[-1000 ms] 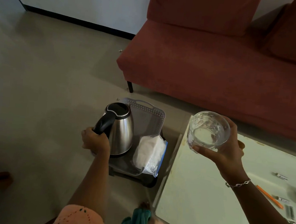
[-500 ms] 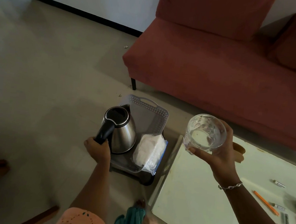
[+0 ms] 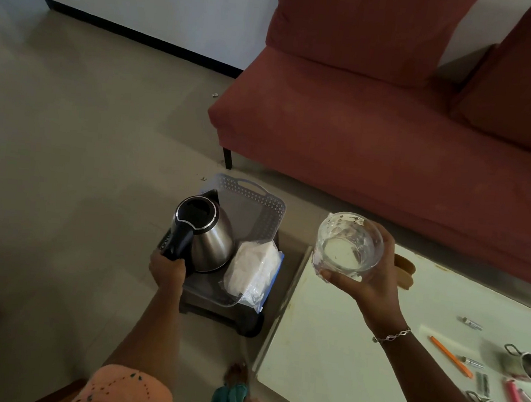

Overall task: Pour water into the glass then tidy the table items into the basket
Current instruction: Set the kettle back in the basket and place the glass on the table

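Left grip [image 3: 167,267]: closed around the black handle of the kettle [image 3: 209,232], at the lower centre of the frame.
Kettle: steel body with a black lid, it stands inside the basket [image 3: 257,200], on the left side of it, and leans a little to the upper right.
Basket: grey plastic with a pattern of holes in the wall, it sits on a dark low stand on the floor, just left of the bench [image 3: 335,337].
Plastic bag [image 3: 251,270]: clear bag with something white inside and a blue edge; it lies in the basket just right of the kettle and touches it, and its lower end hangs over the near rim.
Right grip [image 3: 371,287]: closed around the glass [image 3: 349,241] from below and from the right side, held in the air above the upper left corner of the bench.
Glass: clear and wide, upright, with a little water in the bottom.
Bench: pale top, lower right of the frame.
Things on the bench: an orange pencil [image 3: 450,356], two small steel cups [image 3: 530,367], a pink pen [image 3: 516,398], some small grey pieces; all lie at the right edge, well apart from the glass.
Sofa [image 3: 378,130]: red, at the upper right, behind the bench.
Bracelet [image 3: 390,336]: thin silver chain on the right wrist.
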The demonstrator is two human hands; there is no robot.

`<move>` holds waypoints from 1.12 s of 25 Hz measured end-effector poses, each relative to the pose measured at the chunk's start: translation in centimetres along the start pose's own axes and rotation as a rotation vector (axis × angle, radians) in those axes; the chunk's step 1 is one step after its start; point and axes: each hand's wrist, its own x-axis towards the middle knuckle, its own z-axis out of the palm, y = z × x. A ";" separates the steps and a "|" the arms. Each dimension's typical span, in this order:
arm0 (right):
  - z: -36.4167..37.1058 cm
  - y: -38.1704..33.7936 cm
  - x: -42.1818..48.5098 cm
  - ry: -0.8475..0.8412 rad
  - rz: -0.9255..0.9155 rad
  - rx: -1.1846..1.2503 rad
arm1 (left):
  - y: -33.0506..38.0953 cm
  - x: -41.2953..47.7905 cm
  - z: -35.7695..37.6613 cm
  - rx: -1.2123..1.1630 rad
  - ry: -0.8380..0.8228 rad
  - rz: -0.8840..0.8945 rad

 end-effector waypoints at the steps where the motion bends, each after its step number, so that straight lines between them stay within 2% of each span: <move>1: -0.2 -0.1 -0.2 0.003 0.004 0.004 | 0.6 -0.7 -0.2 -0.020 0.031 0.010; 3: -0.8 -0.2 -0.6 0.016 0.008 0.016 | 2.5 -3.1 -0.1 -0.051 0.120 0.132; 4: -1.1 -0.3 -0.8 0.019 0.006 0.025 | 3.8 -4.9 0.2 -0.073 0.100 0.220; 5: -1.3 -0.3 -1.1 0.018 0.009 0.033 | 5.2 -7.3 0.7 -0.119 -0.022 0.279; 6: -1.8 -0.4 -1.3 0.017 0.012 0.039 | 6.7 -10.5 1.1 -0.182 -0.248 0.277; 8: -2.8 -0.4 -2.0 0.019 0.021 0.047 | 9.2 -17.2 1.2 -0.279 -0.805 0.124; 9: -3.3 -0.5 -2.3 0.022 0.028 0.049 | 9.8 -19.8 1.2 -0.302 -0.996 0.032; 11: -4.5 -0.4 -3.1 0.034 0.044 0.047 | 9.9 -23.3 1.8 -0.290 -1.206 -0.056; 14: -6.1 0.1 -4.4 0.051 0.045 0.033 | 9.2 -25.8 2.8 -0.264 -1.292 -0.097; 22: -13.7 1.9 -7.2 0.007 0.094 -0.100 | 6.0 -31.1 8.3 -0.209 -1.259 -0.129; 24: -16.2 2.8 -7.3 -0.019 0.095 -0.220 | 5.3 -32.6 10.2 -0.173 -1.267 -0.136; 28: -20.5 6.0 -6.7 -0.141 0.092 -0.704 | 3.7 -35.1 14.7 -0.122 -1.328 -0.134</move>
